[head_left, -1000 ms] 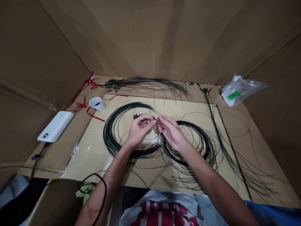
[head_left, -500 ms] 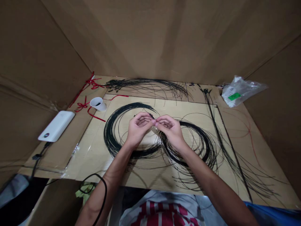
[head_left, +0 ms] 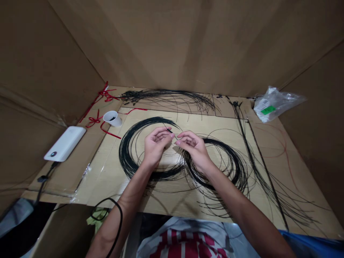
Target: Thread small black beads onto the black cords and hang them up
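My left hand is closed in a pinch on a thin dark wire with a small black clump along it. Opposite it, my right hand has thumb and forefinger close around the same wire's other side; the grip is too small to see clearly. Below my left hand lies a large coil of black wire. A second, looser black wire coil lies by my right hand, partly hidden by the forearm.
A white cup with dark bits stands left, near red ribbons and a white power bank. Black wire bundles lie at the back and right. A clear plastic bag sits back right. Cardboard walls enclose the table.
My hands have moved slightly apart, from thumbs touching to a small gap. The thin wire now shows between them, and the black clump shows at my left fingers.
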Action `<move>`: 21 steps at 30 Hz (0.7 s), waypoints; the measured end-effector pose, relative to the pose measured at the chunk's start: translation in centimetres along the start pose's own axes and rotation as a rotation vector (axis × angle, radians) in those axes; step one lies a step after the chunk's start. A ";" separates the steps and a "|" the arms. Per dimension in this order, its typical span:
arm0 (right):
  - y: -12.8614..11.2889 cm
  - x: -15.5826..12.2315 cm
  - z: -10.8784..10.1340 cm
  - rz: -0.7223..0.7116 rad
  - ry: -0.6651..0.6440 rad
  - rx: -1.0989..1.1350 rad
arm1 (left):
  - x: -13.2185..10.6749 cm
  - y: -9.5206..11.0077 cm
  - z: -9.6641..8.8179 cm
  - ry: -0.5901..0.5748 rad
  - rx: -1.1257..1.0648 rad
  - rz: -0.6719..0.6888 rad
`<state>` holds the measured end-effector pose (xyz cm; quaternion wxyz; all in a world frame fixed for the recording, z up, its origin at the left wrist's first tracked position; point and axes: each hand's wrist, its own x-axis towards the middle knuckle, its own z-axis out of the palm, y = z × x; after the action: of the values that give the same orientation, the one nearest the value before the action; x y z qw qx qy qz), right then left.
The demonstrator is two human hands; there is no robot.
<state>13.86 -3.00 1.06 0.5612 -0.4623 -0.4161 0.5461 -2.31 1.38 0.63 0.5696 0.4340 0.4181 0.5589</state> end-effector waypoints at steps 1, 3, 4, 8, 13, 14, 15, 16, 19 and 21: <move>0.0 0.0 0.0 0.000 -0.003 -0.006 | 0.0 0.0 0.0 0.007 -0.002 -0.001; 0.0 0.0 -0.1 -0.017 -0.008 -0.029 | 0.0 0.0 0.0 0.015 -0.003 0.001; 0.1 0.0 -0.1 -0.031 -0.011 -0.042 | 0.0 0.0 -0.1 0.017 -0.004 0.005; 0.1 0.0 -0.2 -0.056 -0.023 -0.079 | 0.0 0.0 -0.1 0.024 0.006 0.014; 0.0 0.1 -0.3 -0.069 -0.032 -0.146 | 0.1 -0.1 -0.1 0.040 0.010 0.020; 0.0 0.1 -0.3 -0.090 -0.027 -0.172 | 0.1 -0.1 -0.1 0.039 0.003 0.017; 0.1 0.0 -0.4 -0.120 -0.018 -0.207 | 0.1 -0.1 -0.1 0.038 -0.004 0.012; 0.1 0.0 -0.4 -0.156 -0.006 -0.248 | 0.1 -0.1 -0.1 0.035 -0.010 0.004; -0.1 -0.2 -0.3 -0.287 0.027 -0.386 | 0.0 -0.1 0.1 0.025 -0.022 -0.017; -0.4 -0.4 -0.3 -0.378 0.030 -0.468 | -0.1 -0.1 0.2 0.020 -0.026 -0.024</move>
<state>14.19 -3.40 1.40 0.5370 -0.5015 -0.6011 0.3145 -2.07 1.31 0.64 0.5777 0.4160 0.4217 0.5616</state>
